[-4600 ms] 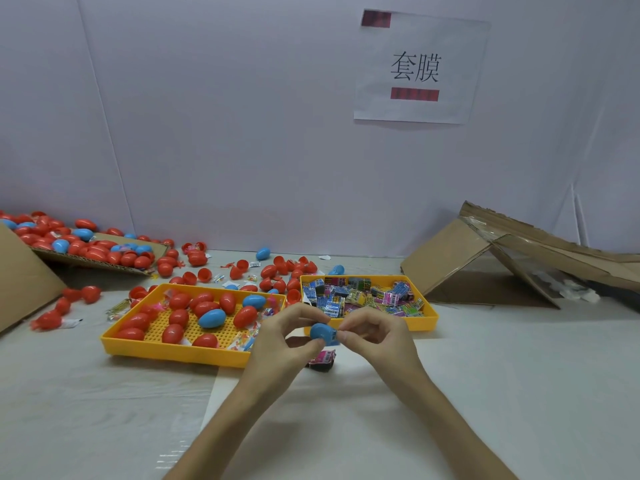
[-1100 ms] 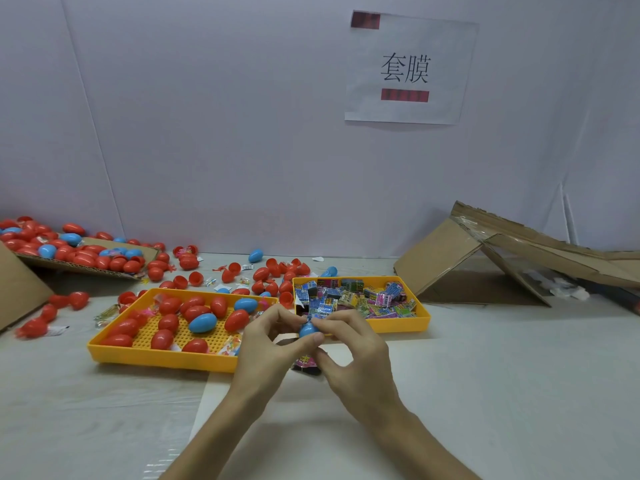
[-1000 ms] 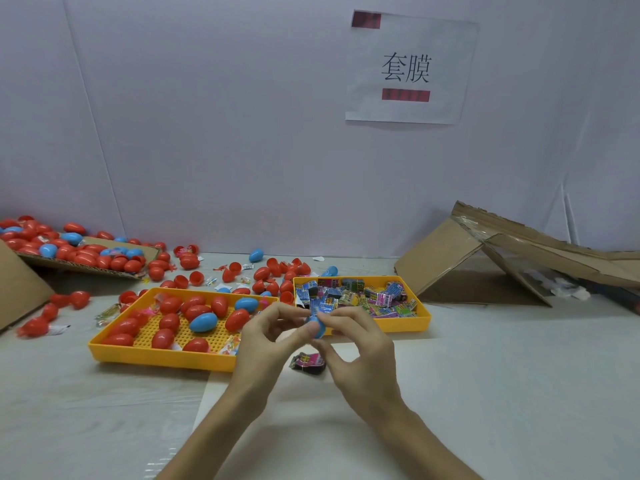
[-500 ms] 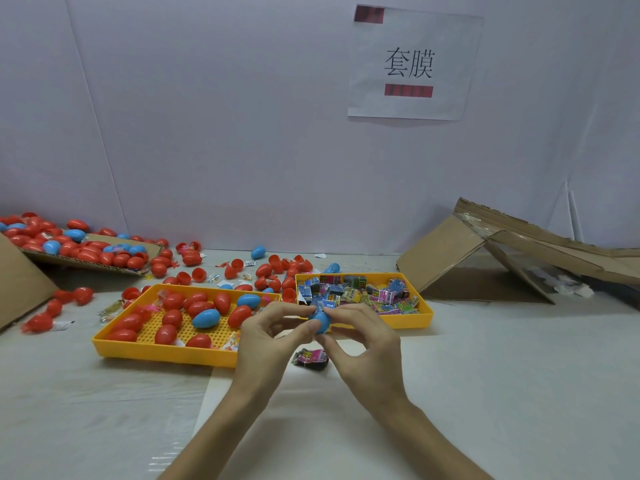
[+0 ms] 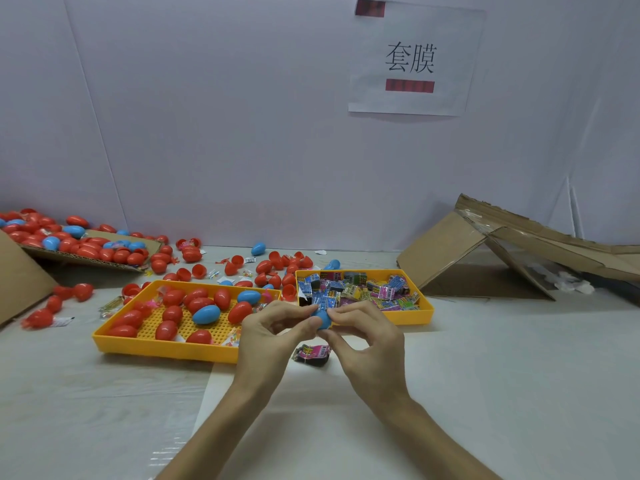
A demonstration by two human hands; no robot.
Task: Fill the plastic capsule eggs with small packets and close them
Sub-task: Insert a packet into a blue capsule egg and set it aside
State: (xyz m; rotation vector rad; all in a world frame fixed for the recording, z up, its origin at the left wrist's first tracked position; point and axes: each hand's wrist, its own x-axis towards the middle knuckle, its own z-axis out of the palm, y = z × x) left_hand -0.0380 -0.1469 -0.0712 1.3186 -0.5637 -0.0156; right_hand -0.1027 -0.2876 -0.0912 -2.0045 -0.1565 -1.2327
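A small blue capsule egg [image 5: 322, 318] is pinched between the fingertips of my left hand [image 5: 268, 336] and my right hand [image 5: 367, 341], just above the table in front of the trays. Most of the egg is hidden by the fingers, so I cannot tell whether its halves are joined. A dark pink packet [image 5: 311, 354] lies on the table under my hands. The right yellow tray [image 5: 415, 317] holds several colourful small packets [image 5: 356, 289]. The left yellow tray [image 5: 156, 348] holds several red eggs and two blue eggs [image 5: 206, 314].
Loose red and blue eggs [image 5: 270, 268] are scattered behind the trays and heaped on a cardboard sheet [image 5: 86, 247] at the back left. Folded cardboard [image 5: 485, 251] lies at the right. A white wall with a paper sign [image 5: 412, 60] stands behind.
Both hands have stayed together on the blue egg, fingers shifting slightly around it. The view has drifted a little; nothing else on the table has moved.
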